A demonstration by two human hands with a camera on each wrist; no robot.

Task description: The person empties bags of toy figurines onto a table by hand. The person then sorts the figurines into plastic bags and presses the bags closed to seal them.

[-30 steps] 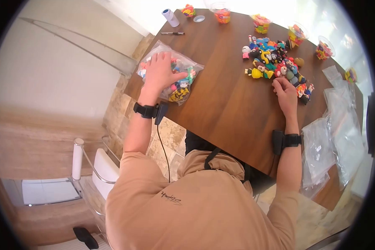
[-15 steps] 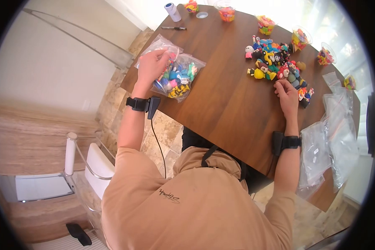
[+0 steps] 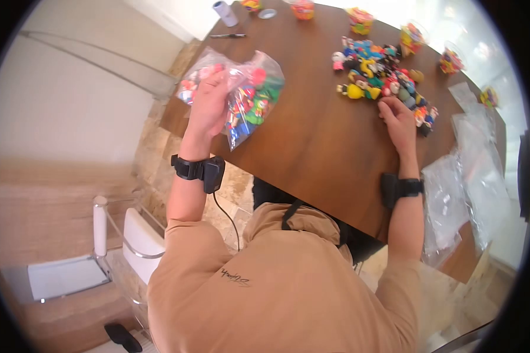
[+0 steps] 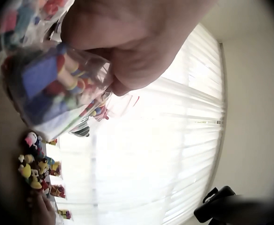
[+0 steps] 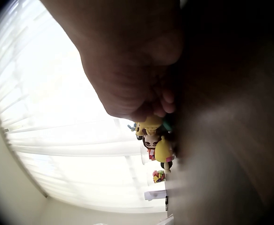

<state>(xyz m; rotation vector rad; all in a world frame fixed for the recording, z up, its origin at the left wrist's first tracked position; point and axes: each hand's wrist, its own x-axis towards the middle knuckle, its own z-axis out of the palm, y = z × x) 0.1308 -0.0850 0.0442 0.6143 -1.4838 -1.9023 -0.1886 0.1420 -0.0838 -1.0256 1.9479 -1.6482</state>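
My left hand grips a clear plastic bag of small toy figures at its upper part, raised over the table's left side. Red, green and blue figures show through the plastic. More bagged figures appear beyond that hand in the left wrist view. On the other side, my right hand rests at the near edge of a pile of loose toy figures, fingers loosely curled. A yellow figure and a dark-haired one lie just past its fingertips in the right wrist view.
Clear cups of colourful pieces line the table's far edge. A white bottle, a round lid and a pen lie at the back left. Flat plastic bags cover the right edge. A white chair stands at left.
My left hand went from lying spread on the bagged figures to gripping a bag and lifting it; different figures now show through the plastic. The right hand stays beside the pile.
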